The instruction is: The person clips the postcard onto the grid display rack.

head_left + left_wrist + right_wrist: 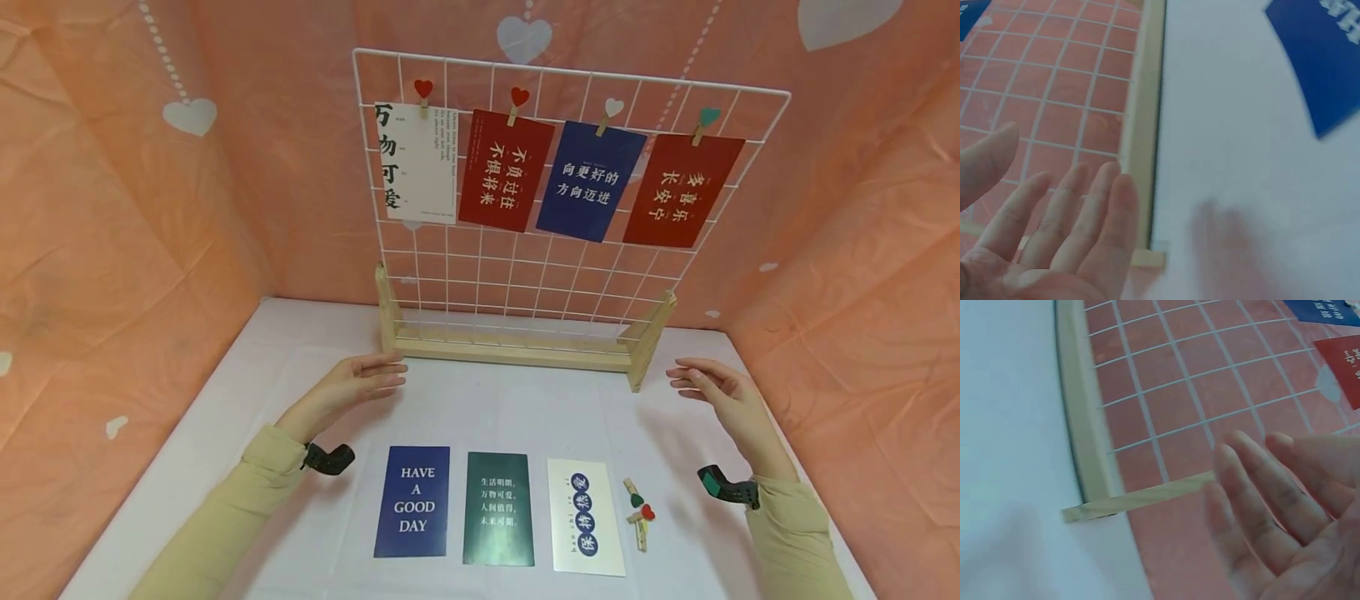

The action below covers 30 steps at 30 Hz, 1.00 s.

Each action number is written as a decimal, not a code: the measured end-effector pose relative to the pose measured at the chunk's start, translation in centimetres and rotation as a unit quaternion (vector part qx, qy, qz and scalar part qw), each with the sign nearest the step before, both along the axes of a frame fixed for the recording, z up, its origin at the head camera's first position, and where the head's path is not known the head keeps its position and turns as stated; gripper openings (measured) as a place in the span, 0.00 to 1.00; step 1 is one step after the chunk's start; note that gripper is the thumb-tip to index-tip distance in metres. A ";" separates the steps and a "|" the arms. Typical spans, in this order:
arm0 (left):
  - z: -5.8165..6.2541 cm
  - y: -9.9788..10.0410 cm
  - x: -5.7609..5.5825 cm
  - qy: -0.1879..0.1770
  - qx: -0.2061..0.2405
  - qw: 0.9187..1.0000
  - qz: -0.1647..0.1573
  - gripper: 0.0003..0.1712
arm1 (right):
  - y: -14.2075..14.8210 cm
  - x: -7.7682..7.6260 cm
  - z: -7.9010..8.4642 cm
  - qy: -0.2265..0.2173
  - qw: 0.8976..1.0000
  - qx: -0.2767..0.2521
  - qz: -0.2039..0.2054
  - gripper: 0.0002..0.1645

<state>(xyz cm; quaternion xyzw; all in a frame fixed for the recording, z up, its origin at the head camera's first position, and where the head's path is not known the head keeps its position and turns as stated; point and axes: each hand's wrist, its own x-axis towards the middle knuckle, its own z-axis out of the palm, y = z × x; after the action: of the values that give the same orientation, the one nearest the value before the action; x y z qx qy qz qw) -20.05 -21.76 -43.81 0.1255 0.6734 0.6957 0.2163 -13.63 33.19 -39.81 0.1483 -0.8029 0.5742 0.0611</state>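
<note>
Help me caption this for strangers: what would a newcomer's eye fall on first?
Probably the wire rack at the back of the table, with four cards clipped in a row near its top. Next, three more cards lying in front, and the empty left hand and right hand near the rack's ends.

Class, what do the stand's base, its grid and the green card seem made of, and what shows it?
Base: probably wood, matt, from its pale tan, plank-like pieces.
Grid: likely coated metal wire, from its thin, straight, even white bars; plastic is possible.
Green card: apparently printed card or stiff paper, smooth, from its crisp edges and flat lie.
</note>
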 end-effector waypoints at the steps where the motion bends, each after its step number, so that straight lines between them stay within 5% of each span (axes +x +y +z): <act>1: -0.2 -0.2 0.2 -0.006 -0.008 1.000 -0.004 0.32 | 0.1 0.2 -0.3 -0.010 1.000 0.015 0.002 0.18; 11: -2.0 -2.0 1.8 -0.053 -0.044 0.998 -0.002 0.32 | 0.5 1.1 -3.3 -0.110 0.991 0.056 0.053 0.21; 22: -3.6 -2.7 3.0 -0.091 -0.028 0.995 -0.014 0.30 | 0.8 2.7 -5.3 -0.242 0.960 0.076 0.116 0.23; 30: -3.8 -2.7 2.9 -0.119 -0.035 0.992 -0.014 0.29 | 0.8 2.8 -5.9 -0.294 0.942 0.064 0.151 0.23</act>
<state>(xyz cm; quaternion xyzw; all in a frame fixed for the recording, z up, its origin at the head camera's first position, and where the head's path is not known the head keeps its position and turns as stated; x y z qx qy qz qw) -17.14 -24.46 -47.59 0.0435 0.6654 0.6783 0.3087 -10.82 33.95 -45.70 0.0956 -0.7883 0.5424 -0.2744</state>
